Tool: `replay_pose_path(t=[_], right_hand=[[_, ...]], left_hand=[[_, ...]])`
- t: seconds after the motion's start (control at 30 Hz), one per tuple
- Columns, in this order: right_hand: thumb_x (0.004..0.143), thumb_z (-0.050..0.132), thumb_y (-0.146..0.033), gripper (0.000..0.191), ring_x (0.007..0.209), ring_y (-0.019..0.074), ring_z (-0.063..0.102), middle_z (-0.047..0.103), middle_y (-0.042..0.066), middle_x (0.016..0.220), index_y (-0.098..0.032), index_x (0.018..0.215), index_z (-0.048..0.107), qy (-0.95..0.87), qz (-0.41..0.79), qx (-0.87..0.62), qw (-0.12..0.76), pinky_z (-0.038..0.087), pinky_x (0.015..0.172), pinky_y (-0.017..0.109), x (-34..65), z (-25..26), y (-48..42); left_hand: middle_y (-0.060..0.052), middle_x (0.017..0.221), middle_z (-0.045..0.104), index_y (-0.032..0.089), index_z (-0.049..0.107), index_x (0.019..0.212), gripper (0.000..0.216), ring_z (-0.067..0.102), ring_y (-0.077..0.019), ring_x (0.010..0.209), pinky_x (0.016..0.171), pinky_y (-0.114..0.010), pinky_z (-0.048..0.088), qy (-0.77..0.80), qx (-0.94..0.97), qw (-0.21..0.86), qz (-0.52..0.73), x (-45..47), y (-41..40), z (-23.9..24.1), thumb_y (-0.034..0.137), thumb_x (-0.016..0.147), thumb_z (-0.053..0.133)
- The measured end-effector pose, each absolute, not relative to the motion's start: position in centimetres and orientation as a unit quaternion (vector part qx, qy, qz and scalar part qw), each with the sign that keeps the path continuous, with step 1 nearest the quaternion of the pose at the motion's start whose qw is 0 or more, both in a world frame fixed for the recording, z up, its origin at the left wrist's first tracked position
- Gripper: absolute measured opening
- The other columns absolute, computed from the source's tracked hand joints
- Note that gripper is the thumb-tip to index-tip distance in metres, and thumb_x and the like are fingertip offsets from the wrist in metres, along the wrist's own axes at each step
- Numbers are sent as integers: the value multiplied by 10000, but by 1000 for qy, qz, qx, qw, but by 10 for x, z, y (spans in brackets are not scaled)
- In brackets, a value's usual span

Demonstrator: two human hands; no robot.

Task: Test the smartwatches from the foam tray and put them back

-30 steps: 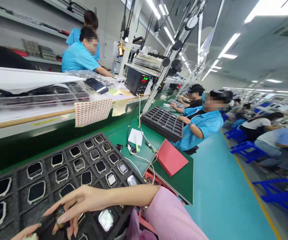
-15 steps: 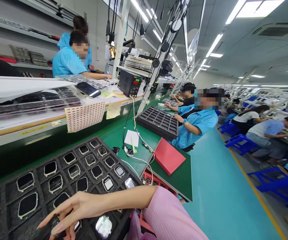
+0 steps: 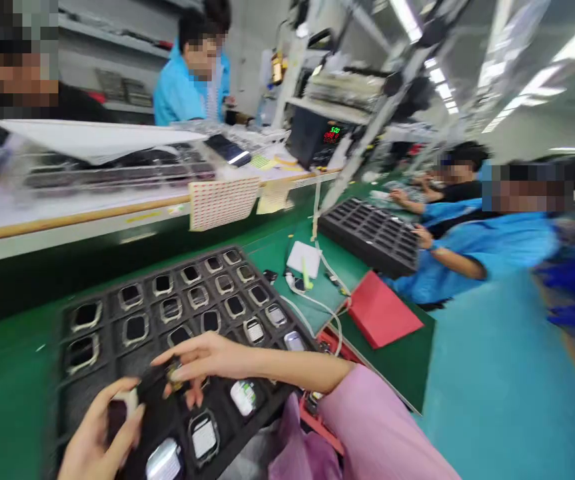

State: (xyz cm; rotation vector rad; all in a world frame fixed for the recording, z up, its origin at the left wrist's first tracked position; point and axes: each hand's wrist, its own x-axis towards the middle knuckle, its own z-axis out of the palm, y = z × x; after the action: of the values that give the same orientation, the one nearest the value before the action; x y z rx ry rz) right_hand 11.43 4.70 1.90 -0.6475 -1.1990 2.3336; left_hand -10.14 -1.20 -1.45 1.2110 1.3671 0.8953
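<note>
My left hand [image 3: 102, 433] is closed around a smartwatch [image 3: 128, 403] with a dark face and a pale frame, at the near left of the black foam tray [image 3: 127, 357]. Between the fingertips of my right hand [image 3: 210, 360] is a small dark and gold-coloured piece [image 3: 173, 375], blurred, above the tray's middle. Smartwatch heads with dark screens and pale frames [image 3: 136, 328] lie in many tray pockets. Toward the near side, some show bright or white faces, such as a watch [image 3: 203, 437] below my right hand.
Right of the tray are a white square box [image 3: 304, 259], white cables [image 3: 312, 301] and a red folder-like block [image 3: 382, 310]. A co-worker in blue [image 3: 497, 233] sits by another black tray [image 3: 367, 233]. Behind stand a raised shelf [image 3: 142, 223] and a power supply [image 3: 317, 137].
My view has turned left, so the whole scene sits further right. My left hand has come into view with a smartwatch. My right hand still pinches a small dark piece.
</note>
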Motion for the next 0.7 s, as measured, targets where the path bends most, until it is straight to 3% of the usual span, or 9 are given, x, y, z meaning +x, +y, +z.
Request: replay_pose_path(t=[0.2,0.37,0.7], right_hand=[[808,690,-317,497,648,142,660,666,117,1030,-158,1249,528,-400,834,-293,241,513,497,209,110,25,52],[820,630,-234,471,661,144,647,647,113,1101,-195,1277,523,-437,803,-318,251,509,496,228,107,28,57],[816,607,-213,531,672,190,675,694,95,1012,-179,1331,483,-487,750,-358,270,525,503,281,103,25,54]], left_hand=[[6,738,586,174,419,1199,495,562,-135,550,550,-270,495,469,450,633,421,-95,2,4,369,793,626],[-58,943,604,185,443,1206,463,640,-196,793,621,-298,545,413,396,668,475,-98,8,4,256,770,579],[-69,1015,621,188,439,1191,431,646,-201,882,726,-337,571,369,387,694,482,-103,6,-1,135,770,511]])
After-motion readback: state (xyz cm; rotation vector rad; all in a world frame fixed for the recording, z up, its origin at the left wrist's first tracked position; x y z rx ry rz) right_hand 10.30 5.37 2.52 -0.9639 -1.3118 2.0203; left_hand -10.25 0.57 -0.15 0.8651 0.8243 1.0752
